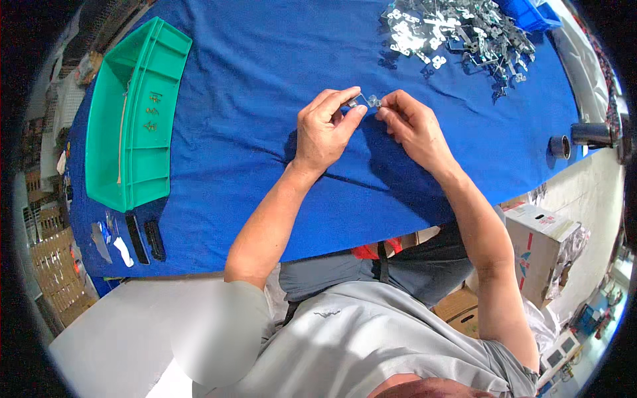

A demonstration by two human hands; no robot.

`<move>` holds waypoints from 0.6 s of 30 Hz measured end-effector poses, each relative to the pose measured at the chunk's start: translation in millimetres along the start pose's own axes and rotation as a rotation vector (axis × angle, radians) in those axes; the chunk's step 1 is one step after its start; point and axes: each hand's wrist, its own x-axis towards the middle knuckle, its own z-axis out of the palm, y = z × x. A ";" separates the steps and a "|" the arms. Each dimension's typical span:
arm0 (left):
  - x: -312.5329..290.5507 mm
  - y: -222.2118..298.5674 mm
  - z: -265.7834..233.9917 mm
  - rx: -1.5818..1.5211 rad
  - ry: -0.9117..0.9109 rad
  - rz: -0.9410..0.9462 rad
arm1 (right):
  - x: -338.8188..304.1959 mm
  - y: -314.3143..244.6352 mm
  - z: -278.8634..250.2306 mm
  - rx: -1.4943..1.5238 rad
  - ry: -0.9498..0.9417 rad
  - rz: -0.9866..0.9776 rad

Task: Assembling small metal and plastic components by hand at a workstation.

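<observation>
**Head view: small metal part pinched between both hands, above the blue surface**

The left hand (325, 129) and right hand (411, 123) meet over the blue surface (252, 66), well short of the heap of metal parts (458, 30) and below-left of it. A small metal part (366, 101) sits between the two sets of fingertips. The left fingers (348, 99) are closed on its left end; the right fingers (385, 109) pinch its right end. Its long axis appears to run left to right, hand to hand. Both hands are equally near. The green tray (133, 119) lies far left of the heap, apart from either hand.
</observation>
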 end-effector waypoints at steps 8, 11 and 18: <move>-1.5 -4.8 1.1 0.052 -0.019 0.103 | 1.1 -4.8 1.2 0.015 0.054 -0.054; -1.3 -3.4 -0.1 0.061 -0.039 0.117 | 1.9 -1.1 0.8 -0.026 0.039 -0.067; -1.4 -1.7 2.1 0.036 -0.044 0.076 | 3.8 2.2 -1.2 0.145 0.245 -0.186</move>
